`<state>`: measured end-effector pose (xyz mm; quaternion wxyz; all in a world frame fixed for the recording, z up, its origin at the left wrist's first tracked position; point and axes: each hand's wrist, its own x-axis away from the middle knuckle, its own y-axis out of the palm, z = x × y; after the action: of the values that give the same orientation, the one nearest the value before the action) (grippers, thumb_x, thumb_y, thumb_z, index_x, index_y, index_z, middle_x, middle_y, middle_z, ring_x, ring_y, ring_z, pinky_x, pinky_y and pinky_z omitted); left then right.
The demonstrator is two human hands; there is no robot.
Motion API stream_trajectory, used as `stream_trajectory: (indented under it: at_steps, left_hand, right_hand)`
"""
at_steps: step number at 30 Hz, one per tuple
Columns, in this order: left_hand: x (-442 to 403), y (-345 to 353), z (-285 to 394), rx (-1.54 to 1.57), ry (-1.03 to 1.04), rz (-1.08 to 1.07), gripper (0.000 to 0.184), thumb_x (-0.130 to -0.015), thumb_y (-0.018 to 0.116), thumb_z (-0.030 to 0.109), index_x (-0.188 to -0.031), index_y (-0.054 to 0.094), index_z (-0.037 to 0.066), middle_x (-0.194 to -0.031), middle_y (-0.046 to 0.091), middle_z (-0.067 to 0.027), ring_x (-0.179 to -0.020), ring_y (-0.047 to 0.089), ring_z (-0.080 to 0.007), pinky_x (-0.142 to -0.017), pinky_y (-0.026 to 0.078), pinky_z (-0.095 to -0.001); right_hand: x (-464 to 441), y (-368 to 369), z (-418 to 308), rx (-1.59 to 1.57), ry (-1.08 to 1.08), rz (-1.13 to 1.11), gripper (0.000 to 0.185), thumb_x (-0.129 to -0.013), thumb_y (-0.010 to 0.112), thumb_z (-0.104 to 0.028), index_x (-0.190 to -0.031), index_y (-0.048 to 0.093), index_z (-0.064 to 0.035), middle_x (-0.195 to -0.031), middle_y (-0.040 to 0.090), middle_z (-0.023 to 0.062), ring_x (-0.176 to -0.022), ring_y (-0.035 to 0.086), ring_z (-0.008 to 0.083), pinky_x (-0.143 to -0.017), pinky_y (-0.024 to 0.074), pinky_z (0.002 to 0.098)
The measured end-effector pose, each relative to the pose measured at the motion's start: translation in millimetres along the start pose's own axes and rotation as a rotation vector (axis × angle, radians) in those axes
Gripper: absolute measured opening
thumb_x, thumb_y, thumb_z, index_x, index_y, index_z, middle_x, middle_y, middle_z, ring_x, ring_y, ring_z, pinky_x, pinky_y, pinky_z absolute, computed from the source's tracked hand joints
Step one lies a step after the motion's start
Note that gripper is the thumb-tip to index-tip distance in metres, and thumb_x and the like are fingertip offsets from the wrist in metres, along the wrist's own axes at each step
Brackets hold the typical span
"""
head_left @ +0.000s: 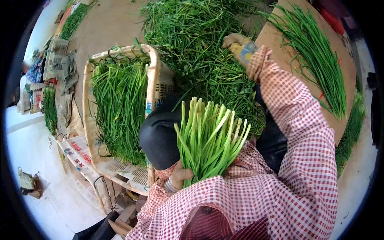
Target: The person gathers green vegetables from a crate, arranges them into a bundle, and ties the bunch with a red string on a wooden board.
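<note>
Upright against my lap stands a bunch of green stalks (210, 138), pale cut ends up. My left hand (182, 176), gloved, is wrapped round its lower left side. My right hand (241, 47), in a stained glove, is stretched out over the big heap of loose greens (192, 36) on the floor. Its fingers look curled, and whether they hold anything is too unclear to tell. Right of that hand, a long bunch with red ties (320, 60) lies on a brown board (276, 40).
A white plastic crate (153, 80) packed with greens (122, 104) stands at my left, on a low rack (78, 154). More greens lie beyond the board (352, 130) and at the far left (50, 108). Part of another person (34, 72) shows at the left edge.
</note>
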<state>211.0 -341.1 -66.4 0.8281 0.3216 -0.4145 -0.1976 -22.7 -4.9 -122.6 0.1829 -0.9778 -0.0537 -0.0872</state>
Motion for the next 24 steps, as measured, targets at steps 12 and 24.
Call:
stream_trajectory:
  at_steps: [12,24]
  left_hand:
    - [-9.7,17.4,-2.5,0.101,-0.095,-0.038,0.073,-0.069,0.072,0.008,-0.133,0.038,-0.002,-0.125,0.053,-0.0180,-0.107,0.058,-0.0304,-0.093,0.048,-0.0417]
    - [4.6,28.6,-5.6,-0.031,0.075,-0.073,0.082,-0.069,0.074,0.012,-0.137,0.030,0.001,-0.125,0.051,-0.0174,-0.111,0.055,-0.0304,-0.096,0.045,-0.0422]
  right_hand:
    - [95.7,63.0,-82.2,0.208,-0.010,-0.536,0.040,-0.086,0.054,-0.024,-0.122,0.048,-0.0081,-0.089,0.061,0.0119,-0.080,0.062,0.0283,-0.069,0.0482,0.0381]
    - [121.2,8.4,-100.8,0.161,-0.161,-0.634,0.041,-0.077,0.069,-0.019,-0.111,0.054,-0.0019,-0.092,0.061,0.0080,-0.080,0.058,0.0182,-0.070,0.0486,0.0313]
